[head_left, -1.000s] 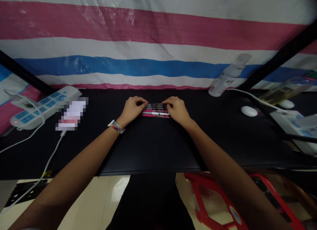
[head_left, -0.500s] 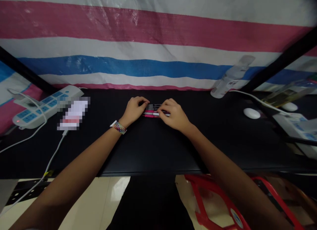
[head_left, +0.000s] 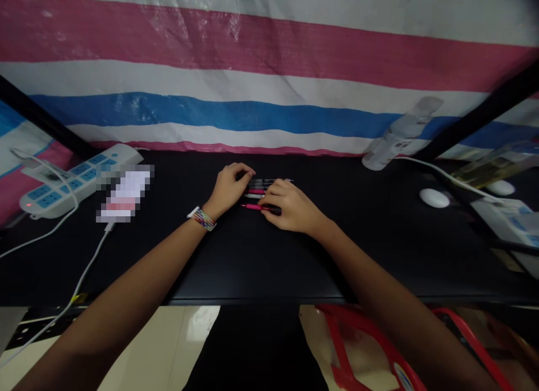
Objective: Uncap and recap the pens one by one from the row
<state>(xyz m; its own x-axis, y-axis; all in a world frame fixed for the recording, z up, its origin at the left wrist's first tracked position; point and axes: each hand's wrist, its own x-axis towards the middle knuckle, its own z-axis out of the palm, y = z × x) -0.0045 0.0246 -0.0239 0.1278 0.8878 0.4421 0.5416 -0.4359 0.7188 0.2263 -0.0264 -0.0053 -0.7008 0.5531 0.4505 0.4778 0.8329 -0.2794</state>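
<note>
Several pens lie side by side on the black table between my hands, dark ones at the back, with pink and white ones in front. My right hand grips a pink pen with a dark end, apart from the row on the near side. Its other fingers partly cover the row's right ends. My left hand, with a colourful woven wristband, rests at the row's left end. Its thumb and forefinger are curled together by the farthest pens; what they pinch, if anything, is hidden.
On the left are a power strip, a blurred-out phone-like object and white cables. To the right stand a clear bottle and a white oval object. Striped plastic sheeting hangs behind; a red stool is below.
My right hand has moved slightly toward me, drawing a pink pen away from the row. My left hand has stayed almost still.
</note>
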